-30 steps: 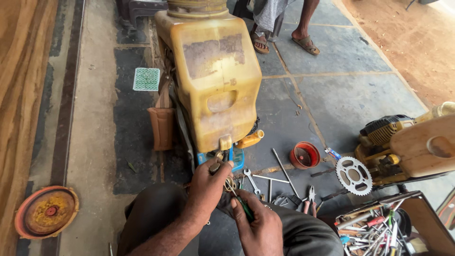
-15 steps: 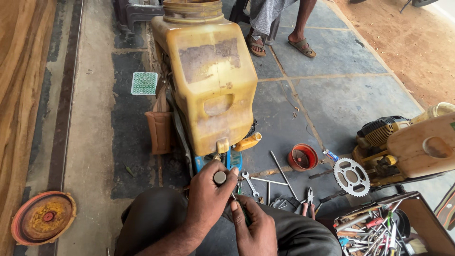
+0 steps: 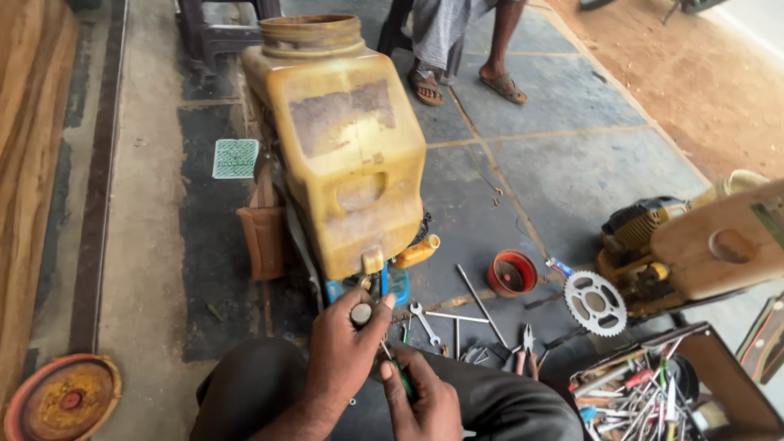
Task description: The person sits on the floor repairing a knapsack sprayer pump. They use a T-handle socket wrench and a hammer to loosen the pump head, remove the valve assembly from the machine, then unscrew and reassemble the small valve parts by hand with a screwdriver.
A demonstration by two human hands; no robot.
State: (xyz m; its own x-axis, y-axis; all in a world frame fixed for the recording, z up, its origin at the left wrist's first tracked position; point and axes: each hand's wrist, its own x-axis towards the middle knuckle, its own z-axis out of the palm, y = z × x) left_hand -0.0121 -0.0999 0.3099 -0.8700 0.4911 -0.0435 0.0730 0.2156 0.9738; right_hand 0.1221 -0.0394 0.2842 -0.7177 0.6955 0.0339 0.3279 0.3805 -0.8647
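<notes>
Head view: left hand [image 3: 347,347] is pinching a small round cap-like part [image 3: 361,314] right under the yellow tank [image 3: 347,155], while the right hand [image 3: 420,396] is clenched around a green-handled screwdriver [image 3: 398,377]. Looks like the fitting at the tank's base is being worked on; the next move needs a steady tip. The screwdriver's long axis points toward 11 o'clock. Tank stands upright at 12.
</notes>
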